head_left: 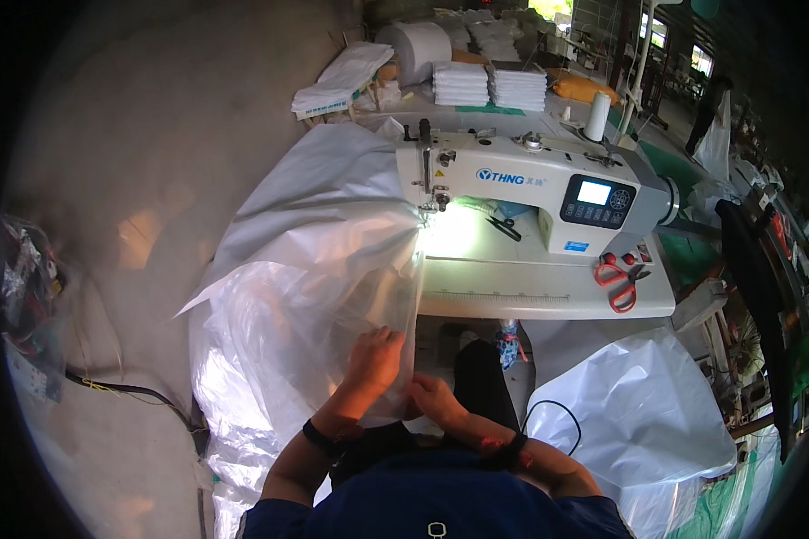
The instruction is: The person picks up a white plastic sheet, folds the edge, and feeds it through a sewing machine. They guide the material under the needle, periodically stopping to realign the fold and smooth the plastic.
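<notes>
A large sheet of thin white plastic material [283,296] drapes over the left side of the table and down toward me. Its upper part runs under the needle area of a white sewing machine [503,171], where a bright lamp glows. With its fingers curled, my left hand [374,361] grips the sheet close to its right edge. Slightly lower and to the right, my right hand [435,399] pinches that same edge; its fingertips are partly hidden. Both hands are on the near side of the table's front edge.
Red-handled scissors [618,286] and small black thread snips [503,227] lie on the machine table [503,274]. A thread cone [596,117] stands behind the machine. White stacks [459,83] sit farther back. More white plastic [638,404] hangs at my right. A black cable [135,388] runs along the floor.
</notes>
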`<state>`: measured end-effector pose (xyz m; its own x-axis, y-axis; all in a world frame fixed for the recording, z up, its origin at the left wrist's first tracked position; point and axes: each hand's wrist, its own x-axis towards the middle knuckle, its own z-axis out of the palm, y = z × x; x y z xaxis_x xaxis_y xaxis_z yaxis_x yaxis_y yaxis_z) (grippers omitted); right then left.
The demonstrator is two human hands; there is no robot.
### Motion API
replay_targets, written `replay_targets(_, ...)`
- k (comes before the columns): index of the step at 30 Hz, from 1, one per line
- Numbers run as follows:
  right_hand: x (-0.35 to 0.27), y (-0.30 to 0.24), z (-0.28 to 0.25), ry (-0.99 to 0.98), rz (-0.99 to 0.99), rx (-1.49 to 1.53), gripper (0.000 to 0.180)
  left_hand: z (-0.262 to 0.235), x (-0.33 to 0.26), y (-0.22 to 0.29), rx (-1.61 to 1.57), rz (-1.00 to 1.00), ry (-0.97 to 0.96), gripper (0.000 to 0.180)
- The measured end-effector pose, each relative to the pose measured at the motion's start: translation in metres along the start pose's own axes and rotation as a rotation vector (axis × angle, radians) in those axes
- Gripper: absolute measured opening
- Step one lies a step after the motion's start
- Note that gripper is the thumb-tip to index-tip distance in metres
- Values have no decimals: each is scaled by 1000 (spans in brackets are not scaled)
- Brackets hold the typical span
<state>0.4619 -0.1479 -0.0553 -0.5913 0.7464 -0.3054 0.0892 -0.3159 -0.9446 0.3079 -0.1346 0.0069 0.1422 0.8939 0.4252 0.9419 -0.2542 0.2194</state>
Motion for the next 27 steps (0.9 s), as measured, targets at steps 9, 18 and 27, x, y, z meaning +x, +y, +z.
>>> replay_targets(9,66,-51,-13,280,-90,-4,30,6,5,-13,-405,29,-336,9)
replay_targets(18,73,-48,0,552,-395,-329,25,0,124,-42,-865,-574,-248,24)
replay_targets(27,57,-56,-5,640,-469,-359,19,44,126,-55,-1194,-742,-281,17)
